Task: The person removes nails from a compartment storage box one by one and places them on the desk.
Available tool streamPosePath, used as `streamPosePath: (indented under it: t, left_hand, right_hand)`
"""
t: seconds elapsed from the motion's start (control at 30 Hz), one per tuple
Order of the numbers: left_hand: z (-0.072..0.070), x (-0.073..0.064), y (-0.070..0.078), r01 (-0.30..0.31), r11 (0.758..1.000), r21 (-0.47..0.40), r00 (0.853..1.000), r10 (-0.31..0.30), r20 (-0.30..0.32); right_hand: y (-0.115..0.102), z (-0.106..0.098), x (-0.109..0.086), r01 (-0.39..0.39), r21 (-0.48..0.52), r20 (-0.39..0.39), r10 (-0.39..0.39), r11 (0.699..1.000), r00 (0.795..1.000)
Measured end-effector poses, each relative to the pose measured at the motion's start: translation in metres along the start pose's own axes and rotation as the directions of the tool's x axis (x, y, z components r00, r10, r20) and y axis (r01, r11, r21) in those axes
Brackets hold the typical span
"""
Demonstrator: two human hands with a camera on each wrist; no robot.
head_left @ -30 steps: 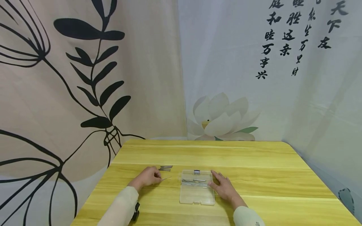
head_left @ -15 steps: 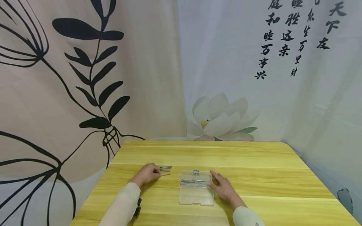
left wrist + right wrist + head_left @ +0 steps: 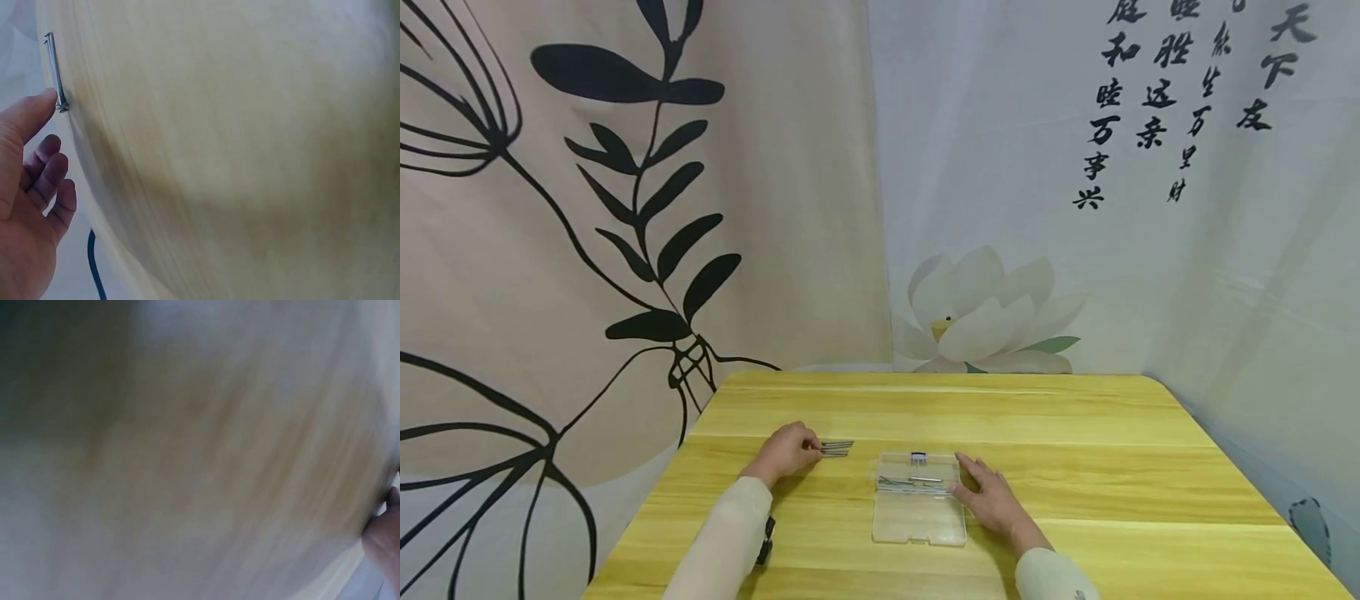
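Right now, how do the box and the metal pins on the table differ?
The box is clear; the pins are grey and metallic.
The box is broad and stands open; the pins are thin and straight.
The box lies by the right hand, the pins by the left hand.
Both are on the table.

In the left-of-centre lower part of the head view, the left hand (image 3: 784,452) has moved up the frame, its sleeve (image 3: 730,533) rising along with it. A second ago the thin metal piece (image 3: 835,455) at its fingertips stuck out apart, below the row of metal pieces (image 3: 837,444); half a second ago it was nearer; now it lies just beside the row's lower edge. The whole head view has also slid slightly, the printed plant (image 3: 681,242) sitting farther left.
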State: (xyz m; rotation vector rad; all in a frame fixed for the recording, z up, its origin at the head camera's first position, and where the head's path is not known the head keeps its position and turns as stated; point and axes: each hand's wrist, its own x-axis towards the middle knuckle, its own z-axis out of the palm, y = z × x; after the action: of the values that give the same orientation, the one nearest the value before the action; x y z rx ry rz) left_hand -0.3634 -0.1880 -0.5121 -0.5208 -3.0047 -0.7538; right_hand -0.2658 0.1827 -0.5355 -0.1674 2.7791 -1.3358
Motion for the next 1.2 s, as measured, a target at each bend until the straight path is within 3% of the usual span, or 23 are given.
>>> streamPosePath:
  t: [0.37,0.77,1.2]
  left_hand:
    - [-0.007,0.004,0.006,-0.008,1.0,-0.028,1.0,0.008,-0.008]
    - [-0.016,0.012,0.025,-0.028,0.997,-0.077,0.999,0.026,-0.024]
    - [-0.009,0.02,0.051,-0.099,0.976,-0.193,0.995,0.097,-0.023]
  right_hand:
    - [-0.003,-0.001,-0.001,-0.009,0.007,0.01,0.009,1.0,1.0]
    - [-0.004,-0.002,-0.002,0.0,0.008,0.013,0.0,1.0,1.0]
    - [-0.002,-0.001,-0.001,0.006,-0.006,0.012,-0.005,1.0,1.0]
